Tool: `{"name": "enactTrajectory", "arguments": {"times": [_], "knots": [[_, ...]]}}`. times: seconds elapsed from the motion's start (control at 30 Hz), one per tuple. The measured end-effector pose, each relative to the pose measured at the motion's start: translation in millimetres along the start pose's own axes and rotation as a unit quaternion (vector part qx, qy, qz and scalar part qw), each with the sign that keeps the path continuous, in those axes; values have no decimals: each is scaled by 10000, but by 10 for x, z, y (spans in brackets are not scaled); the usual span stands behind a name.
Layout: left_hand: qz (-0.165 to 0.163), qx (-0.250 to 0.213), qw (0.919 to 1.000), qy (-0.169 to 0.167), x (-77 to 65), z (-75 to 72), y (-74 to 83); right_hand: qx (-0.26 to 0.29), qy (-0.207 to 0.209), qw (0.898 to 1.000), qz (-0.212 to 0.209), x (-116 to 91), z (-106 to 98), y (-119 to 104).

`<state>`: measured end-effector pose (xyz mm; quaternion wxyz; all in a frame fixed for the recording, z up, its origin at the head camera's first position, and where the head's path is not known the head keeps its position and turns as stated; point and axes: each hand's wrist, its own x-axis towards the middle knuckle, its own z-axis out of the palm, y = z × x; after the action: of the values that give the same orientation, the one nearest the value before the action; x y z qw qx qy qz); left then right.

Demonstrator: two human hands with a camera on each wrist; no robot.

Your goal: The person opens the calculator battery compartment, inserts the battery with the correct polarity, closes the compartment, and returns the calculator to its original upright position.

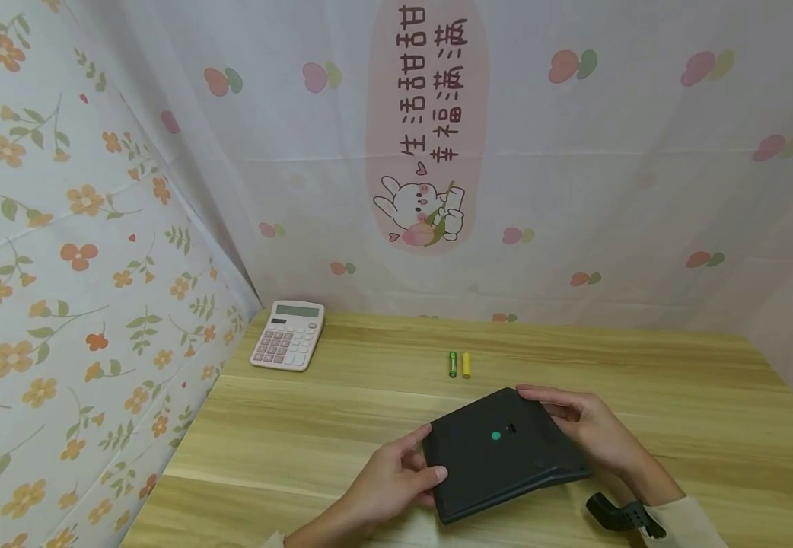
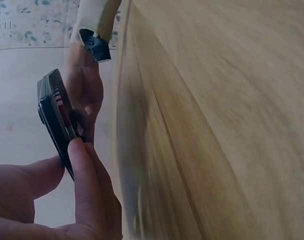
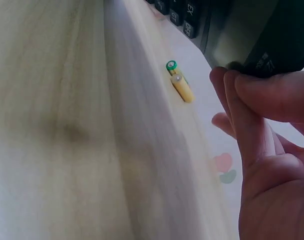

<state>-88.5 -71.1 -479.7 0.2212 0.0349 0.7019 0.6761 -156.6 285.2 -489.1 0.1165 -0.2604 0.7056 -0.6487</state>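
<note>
A black calculator is held above the table, tilted, its back turned up to the head camera. That back bears a green round sticker and a small dark slot. My left hand grips the left edge, thumb on the back and fingers beneath. At the far right corner my right hand pinches it. Keys on its front, facing down, show in the right wrist view. Beyond the calculator lie a green battery and a yellow battery, side by side.
A white calculator lies at the table's back left corner. The wooden table meets a printed curtain behind and a floral cloth at left. A black strap is around the right wrist.
</note>
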Motion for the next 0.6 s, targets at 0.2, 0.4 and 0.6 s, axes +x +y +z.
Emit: {"name": "enactTrajectory", "arguments": {"times": [0.2,0.4,0.6], "knots": [[-15,-24,10000,49,18,-18,-3,676,-168,9975,97,-9,7,24],[96,53,9999,14,41,-42,-7,1581,-326,9868,134,-19,-8,30],[168,258,9995,-1,55,-77,-4,1853,-140,9819,378,-38,-15,26]]}}
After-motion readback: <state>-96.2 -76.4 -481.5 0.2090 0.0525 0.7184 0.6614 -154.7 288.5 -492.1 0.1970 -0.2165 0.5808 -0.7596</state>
